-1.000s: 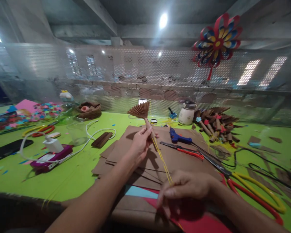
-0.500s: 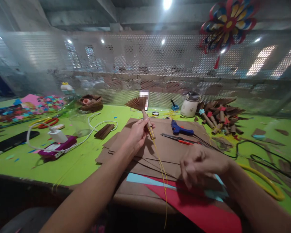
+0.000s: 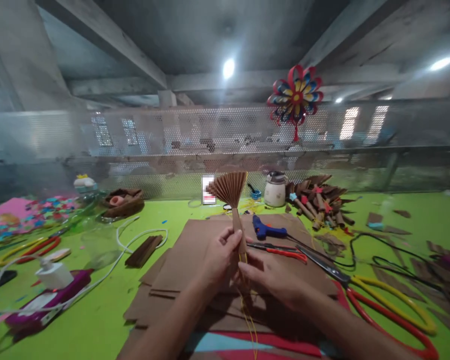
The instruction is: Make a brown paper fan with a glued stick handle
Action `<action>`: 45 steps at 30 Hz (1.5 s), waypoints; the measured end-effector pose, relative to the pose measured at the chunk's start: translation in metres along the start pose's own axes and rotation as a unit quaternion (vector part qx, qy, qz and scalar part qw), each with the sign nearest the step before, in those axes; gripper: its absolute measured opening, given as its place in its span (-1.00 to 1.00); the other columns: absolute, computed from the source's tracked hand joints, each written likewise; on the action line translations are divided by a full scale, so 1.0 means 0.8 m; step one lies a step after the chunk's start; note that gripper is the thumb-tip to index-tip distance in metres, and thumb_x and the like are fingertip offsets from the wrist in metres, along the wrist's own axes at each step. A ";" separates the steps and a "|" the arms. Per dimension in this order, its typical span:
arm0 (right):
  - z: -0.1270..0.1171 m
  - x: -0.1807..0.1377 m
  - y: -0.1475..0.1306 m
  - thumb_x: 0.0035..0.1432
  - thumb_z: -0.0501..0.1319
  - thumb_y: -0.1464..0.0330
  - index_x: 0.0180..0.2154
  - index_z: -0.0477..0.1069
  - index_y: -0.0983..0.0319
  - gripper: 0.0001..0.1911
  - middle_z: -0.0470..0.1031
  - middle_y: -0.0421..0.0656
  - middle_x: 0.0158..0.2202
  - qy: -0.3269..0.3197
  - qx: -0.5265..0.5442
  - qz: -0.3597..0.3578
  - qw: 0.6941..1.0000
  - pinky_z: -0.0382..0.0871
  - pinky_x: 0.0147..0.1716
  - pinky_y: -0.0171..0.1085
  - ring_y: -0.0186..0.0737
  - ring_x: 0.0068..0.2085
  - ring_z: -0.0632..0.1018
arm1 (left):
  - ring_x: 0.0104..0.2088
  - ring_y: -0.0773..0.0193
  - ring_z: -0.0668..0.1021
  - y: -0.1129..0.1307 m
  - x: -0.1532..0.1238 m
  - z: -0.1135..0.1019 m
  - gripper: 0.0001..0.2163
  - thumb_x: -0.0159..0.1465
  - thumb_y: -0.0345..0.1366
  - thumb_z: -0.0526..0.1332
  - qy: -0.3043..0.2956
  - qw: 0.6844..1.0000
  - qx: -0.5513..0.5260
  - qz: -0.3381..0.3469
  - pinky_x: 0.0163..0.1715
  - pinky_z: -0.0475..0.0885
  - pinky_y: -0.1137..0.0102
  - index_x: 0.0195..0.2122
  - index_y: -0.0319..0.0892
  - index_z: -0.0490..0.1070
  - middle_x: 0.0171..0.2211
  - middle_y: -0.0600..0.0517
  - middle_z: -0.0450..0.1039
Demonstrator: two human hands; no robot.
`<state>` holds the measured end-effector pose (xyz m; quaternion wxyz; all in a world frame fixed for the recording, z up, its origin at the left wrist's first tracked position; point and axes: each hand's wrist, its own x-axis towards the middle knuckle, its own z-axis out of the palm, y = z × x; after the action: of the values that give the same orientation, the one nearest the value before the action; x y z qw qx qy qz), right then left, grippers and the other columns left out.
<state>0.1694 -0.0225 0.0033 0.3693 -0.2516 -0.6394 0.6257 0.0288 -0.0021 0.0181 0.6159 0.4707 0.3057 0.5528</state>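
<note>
Beyond the fingers and to their right stands a pale jar (image 3: 275, 194) with a dark lid, its contents hidden; nearer their line, a small blue tub (image 3: 255, 196) has a dark stick (image 3: 250, 188) poking out. Far to the fingers' left, a crumpled brown holder (image 3: 131, 206) cradles a pinkish roll (image 3: 117, 201), and nearer, a clear plastic cup (image 3: 102, 255) shows nothing readable inside. Under the fingers lie flat, matt brown sheets (image 3: 195, 245) with straight edges. The paper fan (image 3: 230, 190) is sharply pleated, spreading above the fingertips from a slim brown handle (image 3: 236, 220). The left hand (image 3: 221, 255) has thumb and fingers clamped on that handle. The right hand (image 3: 275, 275) has its fingers curled at the lower end; whether they grip handle or thread, I cannot tell. Loose yellow thread (image 3: 252, 330) trails below both sets of fingers
</note>
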 end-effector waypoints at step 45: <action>-0.027 0.008 0.023 0.12 0.13 0.15 -0.57 0.21 0.22 -0.65 0.23 -0.27 -0.64 0.278 -0.419 -0.086 0.860 0.04 -0.57 -0.34 -0.35 -0.57 0.26 | -0.45 0.32 0.53 -0.013 0.006 -0.006 -0.68 0.20 -0.06 0.16 0.095 0.993 -0.057 -0.050 -0.42 0.43 0.46 -0.23 -0.25 0.37 -0.44 -0.03 0.45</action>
<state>0.1804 -0.0027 -0.0148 0.4441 -0.4903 -0.7307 0.1687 0.0298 0.0042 0.0076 0.6367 0.3646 0.3538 0.5801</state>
